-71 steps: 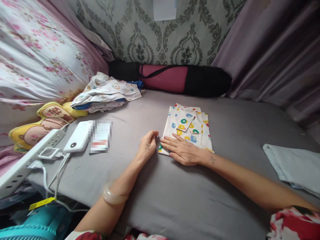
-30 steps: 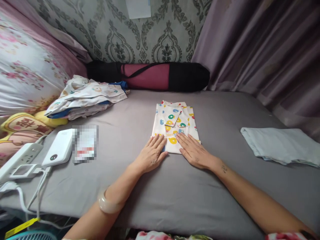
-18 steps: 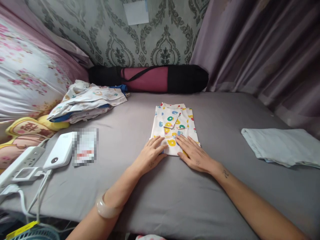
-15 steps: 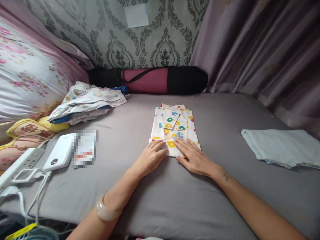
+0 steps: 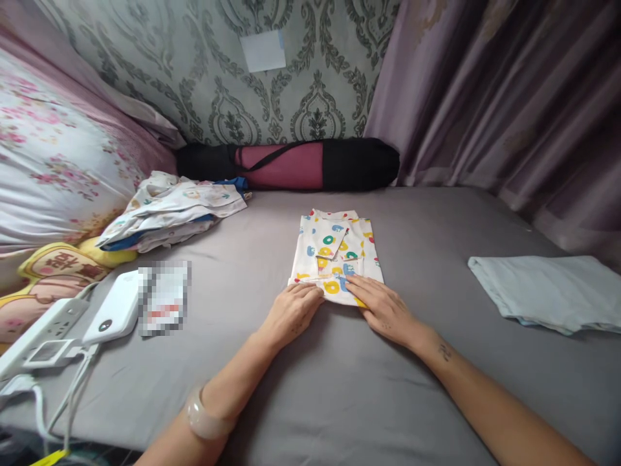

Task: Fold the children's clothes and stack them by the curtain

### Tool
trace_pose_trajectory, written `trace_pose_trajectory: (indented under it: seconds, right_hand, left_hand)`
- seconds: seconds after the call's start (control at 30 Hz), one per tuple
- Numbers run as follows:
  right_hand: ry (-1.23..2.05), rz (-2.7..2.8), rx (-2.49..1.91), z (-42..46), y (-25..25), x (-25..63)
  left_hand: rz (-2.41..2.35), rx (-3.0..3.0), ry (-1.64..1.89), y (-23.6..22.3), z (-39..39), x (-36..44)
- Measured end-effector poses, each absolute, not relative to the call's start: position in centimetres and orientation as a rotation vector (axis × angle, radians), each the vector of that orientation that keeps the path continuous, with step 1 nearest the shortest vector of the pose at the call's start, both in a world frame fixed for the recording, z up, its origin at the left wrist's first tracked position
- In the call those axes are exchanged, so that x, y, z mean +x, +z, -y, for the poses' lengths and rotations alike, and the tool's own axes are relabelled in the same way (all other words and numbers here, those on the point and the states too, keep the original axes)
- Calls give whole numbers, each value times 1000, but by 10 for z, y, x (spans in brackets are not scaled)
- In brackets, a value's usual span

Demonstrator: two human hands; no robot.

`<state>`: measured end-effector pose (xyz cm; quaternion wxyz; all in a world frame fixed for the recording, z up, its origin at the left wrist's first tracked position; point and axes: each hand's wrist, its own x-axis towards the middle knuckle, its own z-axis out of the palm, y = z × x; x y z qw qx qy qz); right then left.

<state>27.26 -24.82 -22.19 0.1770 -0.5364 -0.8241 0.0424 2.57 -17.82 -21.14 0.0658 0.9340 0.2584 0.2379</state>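
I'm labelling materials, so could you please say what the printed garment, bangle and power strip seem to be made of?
The printed garment looks like matte fabric, perhaps cotton, judging by its soft, flat folds. The bangle looks smooth and polished, its pale sheen suggesting stone, glass or resin. The power strip seems smooth white plastic, given its rigid, moulded shape.

Damask-patterned wall [image 5: 317, 90]; mauve curtain [image 5: 451, 97] at right; grey sheet [image 5: 427, 252] below

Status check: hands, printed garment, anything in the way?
Left hand at near left corner, right hand near right; grip unclear. Printed garment folded, lying on grey sheet. Pale cloth far right, clothes heap back left, both apart.
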Motion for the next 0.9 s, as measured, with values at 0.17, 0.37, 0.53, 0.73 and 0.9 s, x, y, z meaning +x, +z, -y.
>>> trace_pose_trajectory:
  seconds: [0.17,0.37,0.53,0.73,0.9]
  right_hand:
    - [126,2306,-1520,248,-221,291]
    - [341,2204,-1597,249,-207,316]
    - [538,2139,-1577,248,-198,329]
    - [641,2059,-1640,253,-183,331]
    - [811,2076,-1605,263,-159,331]
  left_hand:
    - [-769,2847,573,-211,173,16]
    - [-934,2718,523,-211,163,-1]
    - [-902,2537,608,-221,150,-8]
    - [-872,2478,615,-220,145,-14]
    - [-812,2414,603,-199,158,-19]
